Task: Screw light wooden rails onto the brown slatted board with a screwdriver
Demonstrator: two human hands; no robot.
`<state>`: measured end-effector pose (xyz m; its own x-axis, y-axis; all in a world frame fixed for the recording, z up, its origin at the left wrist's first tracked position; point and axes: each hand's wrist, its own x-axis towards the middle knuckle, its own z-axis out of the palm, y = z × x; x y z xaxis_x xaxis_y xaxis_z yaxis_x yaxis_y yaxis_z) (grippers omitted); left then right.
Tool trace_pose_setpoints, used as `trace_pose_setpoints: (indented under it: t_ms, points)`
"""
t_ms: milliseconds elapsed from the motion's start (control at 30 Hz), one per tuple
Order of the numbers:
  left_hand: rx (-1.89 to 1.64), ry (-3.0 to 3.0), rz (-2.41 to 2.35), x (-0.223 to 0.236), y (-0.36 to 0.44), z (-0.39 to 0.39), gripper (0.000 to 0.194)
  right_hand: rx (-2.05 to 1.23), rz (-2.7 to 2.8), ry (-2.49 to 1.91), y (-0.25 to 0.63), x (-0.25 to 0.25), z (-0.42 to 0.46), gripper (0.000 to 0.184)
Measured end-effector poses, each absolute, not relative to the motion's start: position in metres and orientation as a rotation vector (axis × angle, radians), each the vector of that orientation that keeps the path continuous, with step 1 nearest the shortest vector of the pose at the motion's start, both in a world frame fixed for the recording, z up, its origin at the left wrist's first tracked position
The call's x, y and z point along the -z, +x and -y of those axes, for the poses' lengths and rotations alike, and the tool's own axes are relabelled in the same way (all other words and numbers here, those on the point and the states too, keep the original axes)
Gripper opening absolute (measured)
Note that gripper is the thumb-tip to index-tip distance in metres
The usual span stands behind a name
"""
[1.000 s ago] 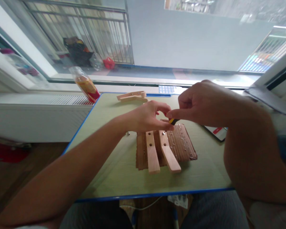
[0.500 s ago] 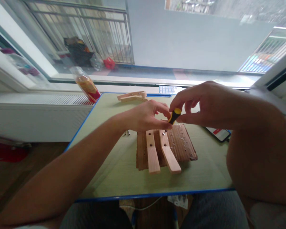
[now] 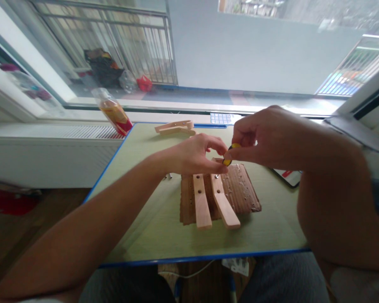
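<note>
Screwdriver (image 3: 227, 162) is over the upper hole of the bent wooden piece (image 3: 229, 212) in the head view, where there's a shiny screw (image 3: 217, 176). Best tip imo: keep the driver in line with the screw. Its handle looks tilted towards the right hand (image 3: 262, 134), so I'd stand it up a bit if the hole runs straight down. Press steadily, take short turns, and don't let the bit skate onto the wood. Can't tell if the bit is properly seated, since fingers cover most of it.

Right hand is closed around the handle, thumb and curled fingers pinching it. Left hand (image 3: 198, 152) is half curled, thumb and forefinger either side of the driver's lower end — good spot for guiding, though I can't tell how hard it's squeezing, if at all. I can't see anything holding the wood down, so watch for it twisting on the cardboard (image 3: 241, 189). The straighter wooden piece (image 3: 203, 210) lies just beside it.

Compared with half a second ago, the right fingers have folded in from a looser spread, so less black-and-yellow handle shows and the phone (image 3: 289, 177) is more covered. Left hand and both wooden pieces on the cardboard look basically unmoved — nice and steady.
</note>
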<state>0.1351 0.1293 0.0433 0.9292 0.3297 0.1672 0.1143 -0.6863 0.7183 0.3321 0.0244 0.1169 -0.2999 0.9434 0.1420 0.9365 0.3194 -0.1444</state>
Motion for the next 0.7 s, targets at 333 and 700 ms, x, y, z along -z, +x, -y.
trace_pose_setpoints:
  t_ms: [333,700]
  points:
    - [-0.39,2.308,-0.34,-0.0421,0.1376,-0.1272,0.028,-0.038,2.361,-1.884,0.328,-0.1172,-0.029,0.046]
    - [-0.393,2.339,-0.29,-0.0421,0.133,-0.1324,0.019,-0.139,2.399,-1.659,0.3349,-0.1204,-0.0243,0.028]
